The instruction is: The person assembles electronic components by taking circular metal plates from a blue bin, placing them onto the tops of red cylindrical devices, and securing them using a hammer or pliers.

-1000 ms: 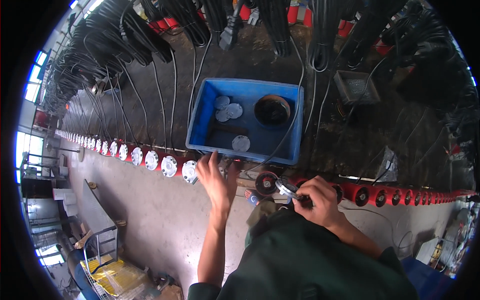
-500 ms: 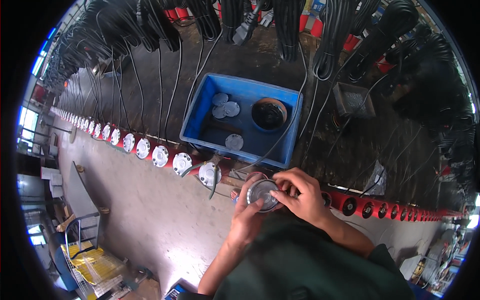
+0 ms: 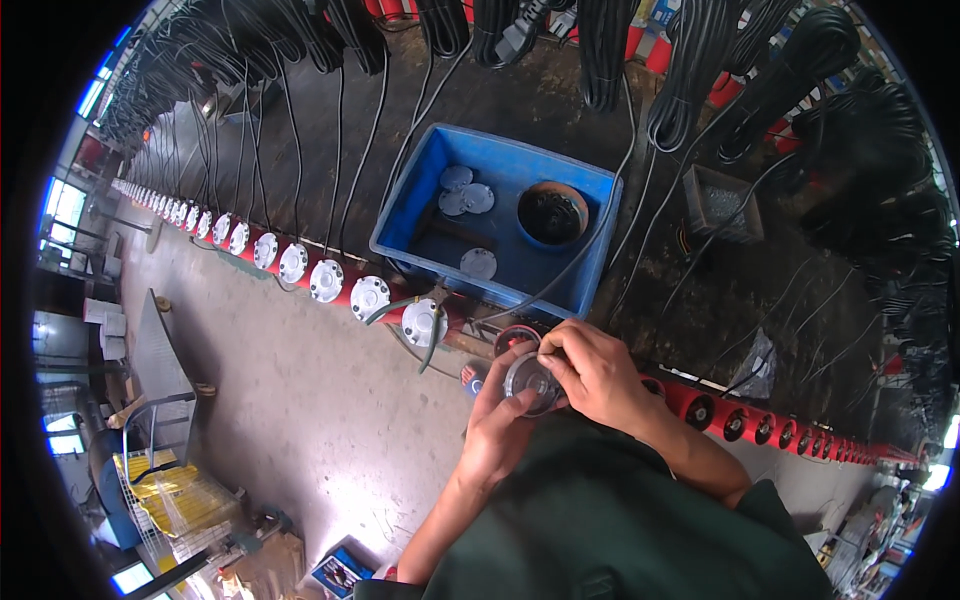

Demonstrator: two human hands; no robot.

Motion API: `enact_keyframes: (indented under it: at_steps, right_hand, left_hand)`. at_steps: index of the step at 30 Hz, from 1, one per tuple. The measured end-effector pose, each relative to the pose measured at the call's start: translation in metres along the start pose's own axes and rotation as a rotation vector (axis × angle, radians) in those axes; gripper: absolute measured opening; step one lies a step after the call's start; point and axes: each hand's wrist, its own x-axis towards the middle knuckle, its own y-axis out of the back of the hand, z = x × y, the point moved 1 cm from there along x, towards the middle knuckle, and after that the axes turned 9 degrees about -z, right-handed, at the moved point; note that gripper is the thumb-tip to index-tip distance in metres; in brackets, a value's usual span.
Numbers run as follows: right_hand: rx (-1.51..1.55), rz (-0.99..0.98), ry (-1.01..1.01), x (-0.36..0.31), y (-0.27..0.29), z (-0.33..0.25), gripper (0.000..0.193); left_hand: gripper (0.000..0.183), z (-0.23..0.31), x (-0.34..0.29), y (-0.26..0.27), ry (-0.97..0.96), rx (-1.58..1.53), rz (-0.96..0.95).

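My left hand [image 3: 497, 412] is wrapped around a round, shallow metal cap [image 3: 532, 384], its dished face turned up and the thumb on its near edge. At the cap's far rim, the thumb and forefinger of my right hand [image 3: 598, 378] are pinched together; whatever lies between them is too small or hidden to make out. Just beyond the cap is the open end of a red cylinder [image 3: 503, 341], partly covered by my fingers. Left of it, a silver end cap [image 3: 418, 324] with a greenish cable hanging across it closes another red cylinder.
A blue bin [image 3: 400, 245] on the dark bench [image 3: 330, 130] holds silver discs [image 3: 479, 198] and a brown bowl [image 3: 553, 187] with black stuff inside. A small box [image 3: 722, 203] stands right of it. Capped red cylinders line the edge leftward, black-ended ones [image 3: 699, 412] rightward. Bundled black cables [image 3: 675, 110] hang above.
My right fingertips have moved from the cap's face to its far rim and pinched together. The left hand still holds the cap. The whole view has shifted slightly.
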Motion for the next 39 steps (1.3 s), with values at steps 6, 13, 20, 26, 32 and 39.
enact_keyframes:
  at_steps: [6, 13, 20, 26, 32, 39]
  right_hand:
    - [-0.032, -0.017, 0.082, 0.004, -0.001, 0.003, 0.012]
    - [-0.04, -0.05, 0.105, 0.003, -0.001, 0.016, 0.014]
    - [0.427, 0.0, -0.347, -0.04, -0.043, 0.02, 0.019]
    - [0.966, -0.047, -0.495, -0.051, -0.064, 0.004, 0.043]
    - [0.145, -0.056, -0.234, -0.047, -0.036, 0.009, 0.045]
    - [0.111, -0.083, -0.385, -0.05, -0.03, 0.013, 0.024]
  left_hand:
    - [0.069, -0.006, 0.001, 0.0, -0.02, -0.014, 0.058]
    - [0.08, -0.006, -0.002, 0.007, -0.076, 0.035, 0.004]
    - [0.086, -0.009, 0.003, 0.009, -0.25, -0.261, 0.145]
    - [0.09, -0.009, 0.004, 0.025, -0.257, -0.29, 0.1]
    - [0.074, -0.014, -0.01, 0.042, -0.067, -0.273, 0.148]
    - [0.054, -0.017, -0.027, 0.059, 0.186, 0.061, 0.139]
